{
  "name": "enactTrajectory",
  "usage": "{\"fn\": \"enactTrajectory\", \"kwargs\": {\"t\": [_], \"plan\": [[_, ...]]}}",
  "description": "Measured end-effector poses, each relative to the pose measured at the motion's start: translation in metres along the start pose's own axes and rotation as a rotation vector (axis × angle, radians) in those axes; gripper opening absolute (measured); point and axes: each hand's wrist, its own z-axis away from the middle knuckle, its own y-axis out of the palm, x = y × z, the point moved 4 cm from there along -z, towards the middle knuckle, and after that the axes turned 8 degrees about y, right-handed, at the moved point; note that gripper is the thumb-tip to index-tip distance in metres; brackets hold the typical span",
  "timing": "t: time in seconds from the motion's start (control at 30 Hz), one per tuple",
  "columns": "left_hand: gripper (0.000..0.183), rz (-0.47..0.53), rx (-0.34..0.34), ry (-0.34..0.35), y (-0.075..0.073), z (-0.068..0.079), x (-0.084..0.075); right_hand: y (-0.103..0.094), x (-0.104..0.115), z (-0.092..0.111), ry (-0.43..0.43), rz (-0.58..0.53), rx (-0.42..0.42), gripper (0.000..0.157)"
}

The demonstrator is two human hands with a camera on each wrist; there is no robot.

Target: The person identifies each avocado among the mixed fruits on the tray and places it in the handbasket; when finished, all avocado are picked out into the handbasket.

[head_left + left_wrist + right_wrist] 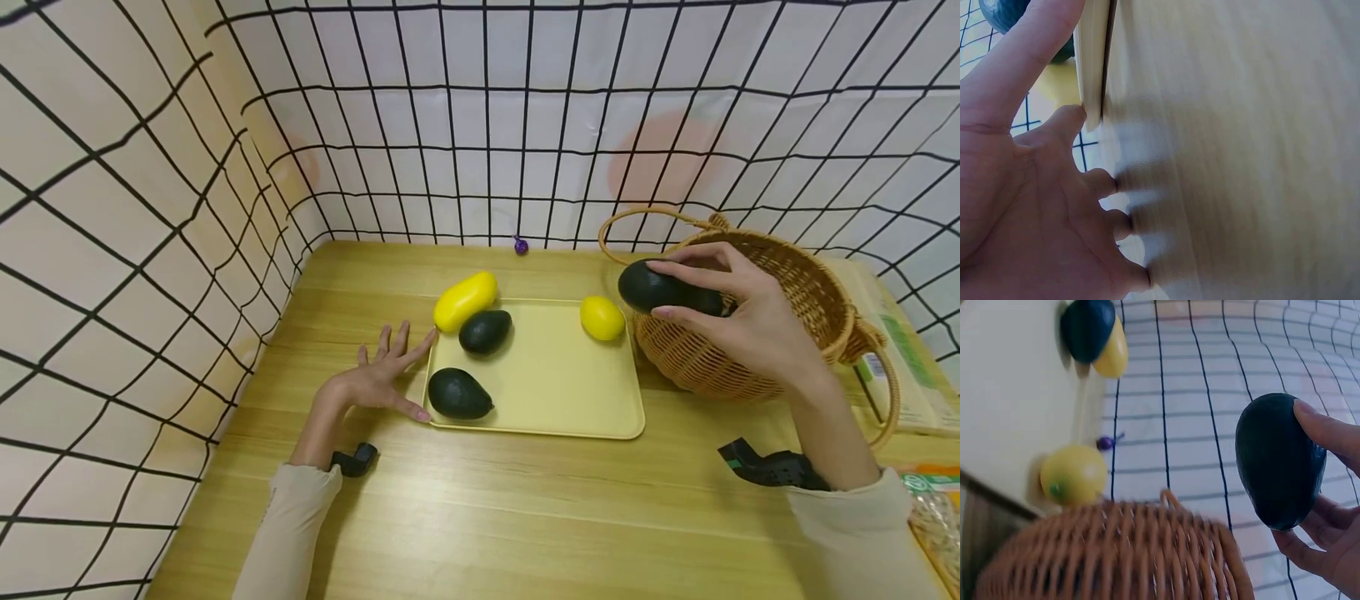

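Note:
My right hand (750, 308) grips a dark green avocado (654, 285) between thumb and fingers, raised over the near-left rim of a wicker basket (697, 367). In the right wrist view the avocado (1279, 462) hangs above the basket's woven side (1129, 544). My left hand (378, 379) lies with spread fingers at the left edge of a yellow tray (562, 383), its thumb and index fingertips at the rim. Two more avocados, one behind (486, 332) and one in front (459, 393), lie at the tray's left. A lemon (602, 318) sits at its back right corner.
A long yellow fruit (465, 302) lies at the tray's back left corner. Black wire grid (487, 150) walls the table's back and left. A small purple thing (521, 246) lies by the back grid. Packaged bags (933, 500) are at the right.

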Motion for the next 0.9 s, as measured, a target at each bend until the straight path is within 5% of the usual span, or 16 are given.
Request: {"fn": "enactTrajectory", "kwargs": {"t": [0.37, 0.9], "plan": [[0.130, -0.009, 0.004, -0.003, 0.001, 0.000, 0.003, -0.037, -0.044, 0.013, 0.172, 0.027, -0.134, 0.057], [0.129, -0.008, 0.003, 0.002, 0.000, 0.000, 0.000, -0.063, -0.104, 0.030, 0.356, 0.122, -0.238, 0.052]]}}
